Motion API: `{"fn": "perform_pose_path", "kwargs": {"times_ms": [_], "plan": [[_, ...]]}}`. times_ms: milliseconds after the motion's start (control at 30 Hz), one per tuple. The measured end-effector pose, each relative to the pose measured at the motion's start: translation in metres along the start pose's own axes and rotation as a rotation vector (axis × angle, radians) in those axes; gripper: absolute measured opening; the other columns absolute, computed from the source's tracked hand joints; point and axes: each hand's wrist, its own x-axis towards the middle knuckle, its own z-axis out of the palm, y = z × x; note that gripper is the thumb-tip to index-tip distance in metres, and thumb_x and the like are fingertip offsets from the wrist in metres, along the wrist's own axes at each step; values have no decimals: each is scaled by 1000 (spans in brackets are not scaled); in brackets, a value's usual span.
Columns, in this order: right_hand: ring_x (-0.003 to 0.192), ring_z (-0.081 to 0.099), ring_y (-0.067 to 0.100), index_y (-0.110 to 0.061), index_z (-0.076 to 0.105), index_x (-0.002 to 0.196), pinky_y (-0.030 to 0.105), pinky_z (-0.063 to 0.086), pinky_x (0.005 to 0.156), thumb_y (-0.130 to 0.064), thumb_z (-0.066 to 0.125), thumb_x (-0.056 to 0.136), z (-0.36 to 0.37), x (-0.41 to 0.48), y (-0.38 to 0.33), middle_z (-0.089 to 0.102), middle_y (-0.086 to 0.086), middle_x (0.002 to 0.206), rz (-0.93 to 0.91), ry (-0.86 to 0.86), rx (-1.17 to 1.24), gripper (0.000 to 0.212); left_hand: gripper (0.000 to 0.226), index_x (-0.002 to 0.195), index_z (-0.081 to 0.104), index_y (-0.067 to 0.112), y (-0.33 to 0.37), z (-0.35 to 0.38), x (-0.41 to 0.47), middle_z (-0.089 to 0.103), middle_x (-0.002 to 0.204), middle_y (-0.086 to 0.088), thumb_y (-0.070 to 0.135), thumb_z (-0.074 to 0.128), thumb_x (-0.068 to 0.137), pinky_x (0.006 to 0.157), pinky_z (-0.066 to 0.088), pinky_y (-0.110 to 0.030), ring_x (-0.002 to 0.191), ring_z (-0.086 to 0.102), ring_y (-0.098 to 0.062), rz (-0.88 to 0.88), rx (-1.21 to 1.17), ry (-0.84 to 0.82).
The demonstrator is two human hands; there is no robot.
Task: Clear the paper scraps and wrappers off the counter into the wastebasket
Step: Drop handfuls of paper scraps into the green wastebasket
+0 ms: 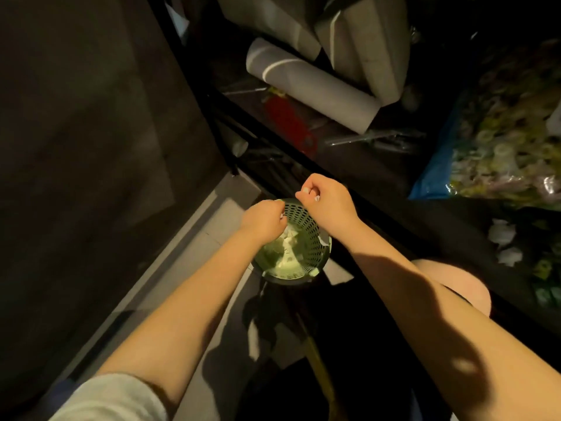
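Observation:
A green perforated wastebasket [306,238] stands on the floor below me, with white crumpled paper [287,244] lying inside it. My left hand [262,220] hovers over the basket's left rim with its fingers curled downward; whether it holds anything is hidden. My right hand [328,202] hangs over the far rim, its fingers curled with nothing visible in them. Two crumpled white paper scraps [504,233] lie on the dark counter [455,226] at the right.
A blue bag [434,177] of yellowish pieces sits on the counter's far right. Under the counter, a shelf holds a white roll [312,86], grey boxes [364,41] and a red item [288,123]. A pink round thing [455,287] lies by my right forearm. Dark wall at left.

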Motion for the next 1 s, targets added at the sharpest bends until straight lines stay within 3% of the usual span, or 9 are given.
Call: {"fn": "perform_pose_path", "kwargs": {"times_ms": [133,200,333,433,533,700,867,1000], "plan": [[58,44,7,-12,56,75,32,38,63,-21,59,88,-1,1,13,47,-6,60,52,-35,30,16,12,88,55,8,3,27,20,61,95,-11,7,42,88,66,39,-34,95,60,-30,41,82,-149],[58,44,7,-13,56,73,31,38,64,-22,58,88,-4,0,19,47,-7,60,85,-63,25,17,17,99,57,6,1,37,26,62,104,-13,7,46,86,74,45,-36,101,59,-31,27,89,-194],[64,47,9,-23,49,64,25,36,70,-22,56,90,-7,2,29,48,-11,62,155,-89,36,27,33,115,52,6,-6,45,29,59,118,-15,21,56,85,89,46,-38,108,56,-30,-16,38,-233],[70,50,13,-20,51,69,26,38,71,-24,57,91,1,5,34,50,-10,65,188,-90,16,22,51,126,46,8,-13,40,27,51,130,-14,33,61,83,95,46,-40,117,51,-29,-42,35,-264],[71,54,17,-15,53,78,30,42,70,-25,54,92,15,8,35,56,-3,70,184,-150,-73,17,49,125,49,11,-22,29,22,52,130,-12,35,61,83,93,48,-41,117,51,-30,-67,106,-272],[93,60,36,-6,55,92,39,46,77,-21,43,95,46,14,32,65,18,98,141,-180,-251,20,40,120,51,13,-35,0,5,57,120,-11,36,58,88,86,49,-41,112,55,-30,-43,257,-229],[97,59,32,-4,57,98,36,43,82,-20,37,96,71,20,32,60,16,106,83,-251,-314,26,48,127,48,11,-47,-26,-9,54,126,-11,38,57,89,92,46,-40,117,50,-29,-54,232,-196],[108,54,28,-13,56,109,30,39,86,-26,55,89,77,26,33,55,11,119,127,-456,-370,24,50,127,48,10,-51,-33,-12,54,126,-11,41,57,88,93,47,-41,117,50,-29,-47,225,-210]]}}
